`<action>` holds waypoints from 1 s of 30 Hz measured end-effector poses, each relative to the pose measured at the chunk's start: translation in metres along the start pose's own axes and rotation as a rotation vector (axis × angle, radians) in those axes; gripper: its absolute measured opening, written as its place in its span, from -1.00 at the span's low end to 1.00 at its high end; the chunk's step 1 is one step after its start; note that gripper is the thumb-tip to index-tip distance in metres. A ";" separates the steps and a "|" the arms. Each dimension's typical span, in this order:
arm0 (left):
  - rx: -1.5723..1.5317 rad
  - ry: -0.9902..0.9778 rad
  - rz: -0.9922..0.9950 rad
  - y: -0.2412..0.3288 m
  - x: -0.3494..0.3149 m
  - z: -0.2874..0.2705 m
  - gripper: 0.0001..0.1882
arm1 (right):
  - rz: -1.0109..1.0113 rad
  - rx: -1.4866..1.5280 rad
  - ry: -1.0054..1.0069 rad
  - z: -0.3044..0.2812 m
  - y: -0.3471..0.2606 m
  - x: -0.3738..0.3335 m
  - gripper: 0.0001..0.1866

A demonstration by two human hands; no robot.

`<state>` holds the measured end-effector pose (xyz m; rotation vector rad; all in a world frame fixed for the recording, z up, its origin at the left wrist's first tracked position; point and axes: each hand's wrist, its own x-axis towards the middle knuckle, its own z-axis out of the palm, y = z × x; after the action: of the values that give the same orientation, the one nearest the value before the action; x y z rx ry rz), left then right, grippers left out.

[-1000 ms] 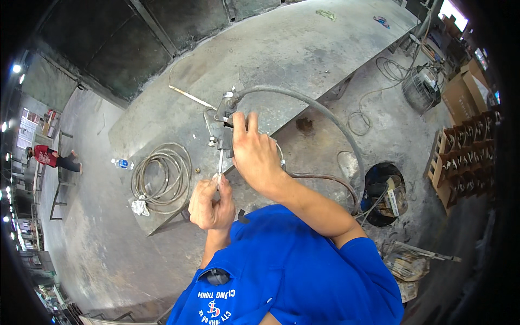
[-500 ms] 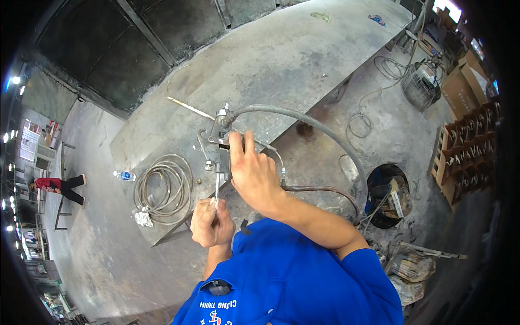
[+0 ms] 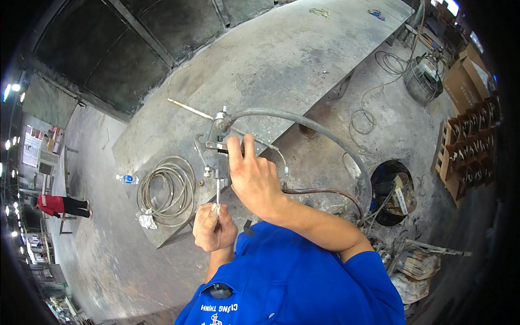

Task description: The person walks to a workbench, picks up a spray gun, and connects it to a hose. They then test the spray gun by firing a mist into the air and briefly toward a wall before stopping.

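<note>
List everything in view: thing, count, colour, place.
Table: one, grey, centre
Tool: one, grey, centre
Arched hose: one, grey, joined to tool
Coiled hose: one, beige, on table
Bottle: one, blue-labelled, by coiled hose
Scraps: two, green and blue, far table
Bucket: one, black, right
Cardboard box: one, brown, upper right
Rack: one, brown, right
Person: one, red top, far left
Far clutter: uncountable, mixed, left edge
Shirt: one, blue, bottom
Left hand: one, bare, pinching tool's rod
Right hand: one, bare, gripping tool
</note>
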<state>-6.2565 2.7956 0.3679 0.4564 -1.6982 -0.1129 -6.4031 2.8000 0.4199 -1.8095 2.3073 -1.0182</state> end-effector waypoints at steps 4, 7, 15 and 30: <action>-0.016 -0.004 -0.013 0.002 0.003 0.006 -0.79 | 0.010 -0.002 -0.003 0.001 0.001 0.000 -0.61; 0.066 -0.032 -0.016 0.002 0.006 0.009 -0.83 | 0.009 -0.014 0.008 0.002 0.002 -0.001 -0.61; 0.069 -0.042 -0.198 -0.006 0.003 0.029 -0.86 | 0.071 -0.046 -0.029 0.010 0.014 -0.004 -0.60; 0.095 -0.223 -0.238 -0.010 0.021 0.042 -0.91 | 0.151 -0.085 -0.076 0.022 0.040 0.010 -0.45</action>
<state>-6.2965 2.7712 0.3758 0.7386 -1.8670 -0.2651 -6.4316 2.7851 0.3857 -1.6400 2.4318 -0.8279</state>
